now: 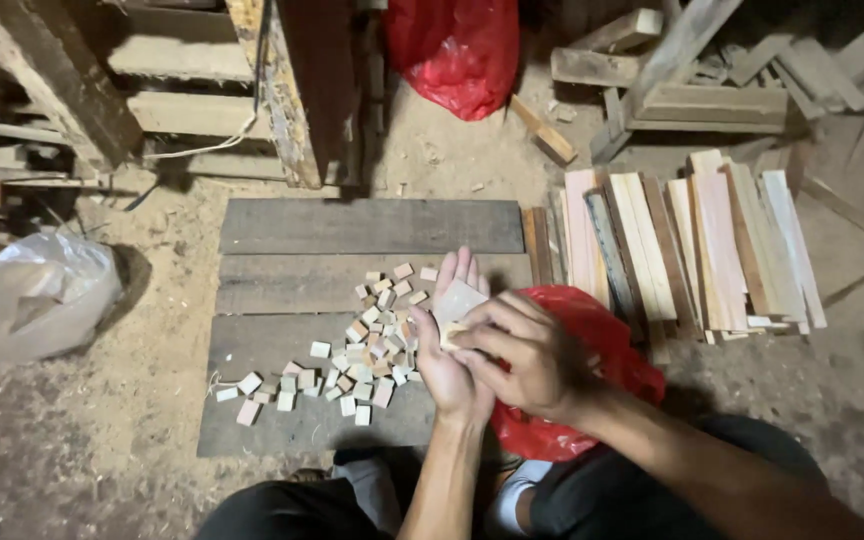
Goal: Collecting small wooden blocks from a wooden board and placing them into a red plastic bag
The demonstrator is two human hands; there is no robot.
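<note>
Dusty sawdust floor [102, 440] everywhere, with scrap timber piled up top right and a row of long wood slats [692, 245] laid side by side on the right. In the middle sits a dark plank surface [352, 228], and a scatter of small wooden blocks [362, 350] is spread over its lower half. A clear plastic bag [27, 295] slumps on the left, and a red plastic bag [592, 360] sits just under the hands, near the person's knees. The left hand [449, 340] is held flat, fingers open, with a pale sanding pad [457, 300] lying on the palm. The right hand [527, 355] has its fingers pinched shut on a tiny wood block [451, 334], pressed against that pad.
</note>
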